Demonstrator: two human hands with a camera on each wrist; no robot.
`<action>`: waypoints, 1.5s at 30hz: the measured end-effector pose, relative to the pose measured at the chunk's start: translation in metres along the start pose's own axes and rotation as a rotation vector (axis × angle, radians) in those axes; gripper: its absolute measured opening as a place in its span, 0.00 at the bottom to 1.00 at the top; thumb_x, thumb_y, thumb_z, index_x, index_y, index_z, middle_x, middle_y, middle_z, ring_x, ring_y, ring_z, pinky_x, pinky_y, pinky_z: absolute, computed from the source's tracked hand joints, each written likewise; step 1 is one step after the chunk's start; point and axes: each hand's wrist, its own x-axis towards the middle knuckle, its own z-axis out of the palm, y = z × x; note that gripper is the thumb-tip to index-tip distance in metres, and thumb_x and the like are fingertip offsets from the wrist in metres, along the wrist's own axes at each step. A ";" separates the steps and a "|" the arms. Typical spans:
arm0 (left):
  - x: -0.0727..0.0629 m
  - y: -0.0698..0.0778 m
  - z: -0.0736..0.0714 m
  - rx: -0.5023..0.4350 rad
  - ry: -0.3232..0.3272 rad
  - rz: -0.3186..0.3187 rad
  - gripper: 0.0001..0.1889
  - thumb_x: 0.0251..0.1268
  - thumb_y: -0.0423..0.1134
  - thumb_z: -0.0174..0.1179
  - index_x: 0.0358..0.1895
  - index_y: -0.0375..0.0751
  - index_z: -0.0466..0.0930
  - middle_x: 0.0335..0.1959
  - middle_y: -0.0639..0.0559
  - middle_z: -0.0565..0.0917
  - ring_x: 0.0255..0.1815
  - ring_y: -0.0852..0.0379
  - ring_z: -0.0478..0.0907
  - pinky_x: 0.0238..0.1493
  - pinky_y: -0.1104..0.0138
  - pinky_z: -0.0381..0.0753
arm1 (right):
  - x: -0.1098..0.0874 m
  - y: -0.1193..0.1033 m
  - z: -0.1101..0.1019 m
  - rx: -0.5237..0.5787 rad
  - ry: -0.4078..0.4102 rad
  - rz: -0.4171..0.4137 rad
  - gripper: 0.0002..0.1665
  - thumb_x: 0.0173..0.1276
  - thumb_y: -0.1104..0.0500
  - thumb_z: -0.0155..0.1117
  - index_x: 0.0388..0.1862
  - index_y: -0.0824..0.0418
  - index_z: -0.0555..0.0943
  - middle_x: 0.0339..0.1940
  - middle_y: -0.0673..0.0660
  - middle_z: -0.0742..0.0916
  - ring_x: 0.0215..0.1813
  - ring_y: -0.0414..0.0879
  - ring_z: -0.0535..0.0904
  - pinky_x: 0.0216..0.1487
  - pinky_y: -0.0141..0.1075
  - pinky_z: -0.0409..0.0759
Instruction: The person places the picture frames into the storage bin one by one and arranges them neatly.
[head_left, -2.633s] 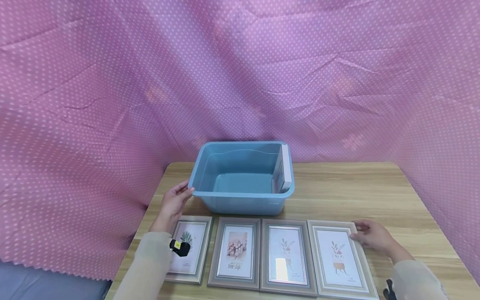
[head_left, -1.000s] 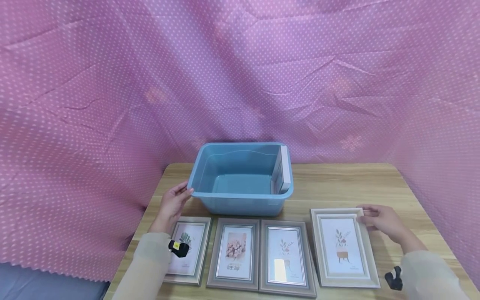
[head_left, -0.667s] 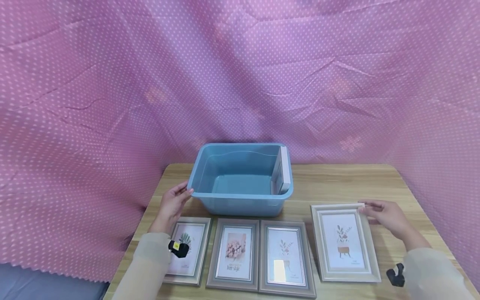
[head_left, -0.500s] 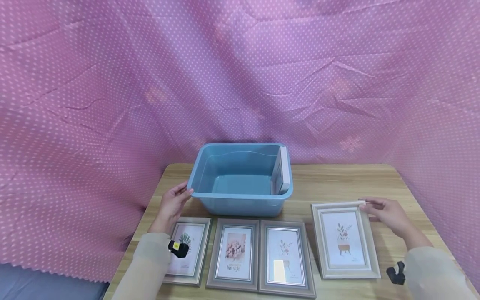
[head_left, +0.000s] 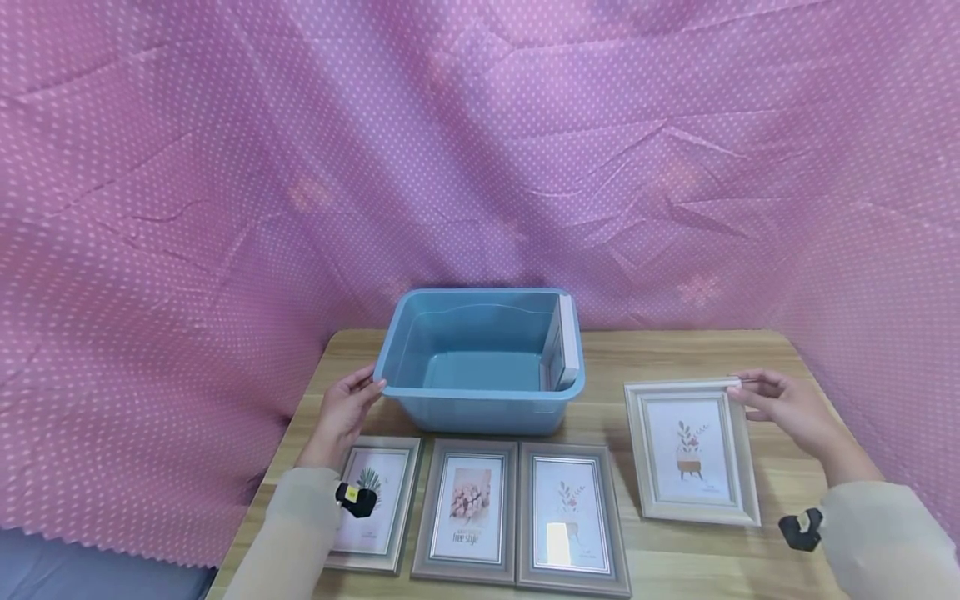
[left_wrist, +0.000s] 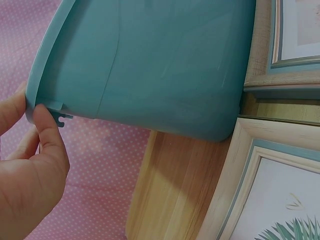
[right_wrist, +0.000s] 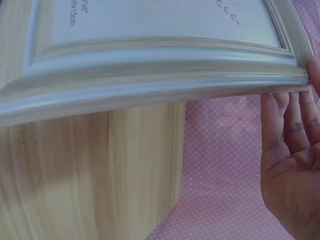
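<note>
In the head view my right hand (head_left: 798,417) holds a pale picture frame (head_left: 690,450) by its top right corner. The frame's top edge is raised and tilted up over the table, with a potted-plant print facing me. The right wrist view shows fingers (right_wrist: 272,120) under the frame's edge (right_wrist: 150,82) and the thumb partly cut off above. My left hand (head_left: 343,417) pinches the rim of a blue plastic basin (head_left: 480,392) at its near left corner. Inside the basin, a white-edged picture frame (head_left: 570,337) stands upright against the right wall.
Three more picture frames lie in a row before the basin: pineapple print (head_left: 371,500), flower print (head_left: 465,512) and plant print (head_left: 573,517). My left forearm covers part of the pineapple one. The wooden table (head_left: 675,354) meets a pink dotted cloth (head_left: 480,167) behind.
My right hand has lifted the rightmost picture frame off the end of the row, moving it up and away from me and tilting it. The left hand has stayed on the basin rim.
</note>
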 end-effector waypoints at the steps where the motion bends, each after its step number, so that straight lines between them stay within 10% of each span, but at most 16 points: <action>1: 0.000 0.000 0.000 0.000 -0.002 0.003 0.26 0.63 0.27 0.60 0.65 0.29 0.66 0.56 0.38 0.73 0.44 0.61 0.77 0.53 0.71 0.78 | 0.000 -0.002 -0.001 0.007 0.004 -0.014 0.30 0.71 0.54 0.60 0.59 0.78 0.68 0.42 0.47 0.84 0.40 0.28 0.77 0.40 0.35 0.85; 45: 0.000 0.000 -0.001 0.007 -0.018 0.011 0.26 0.64 0.26 0.59 0.65 0.28 0.65 0.53 0.39 0.74 0.42 0.62 0.77 0.53 0.71 0.78 | 0.018 -0.117 0.029 -0.029 0.589 -0.166 0.21 0.56 0.58 0.75 0.43 0.67 0.77 0.28 0.32 0.79 0.31 0.27 0.76 0.31 0.17 0.77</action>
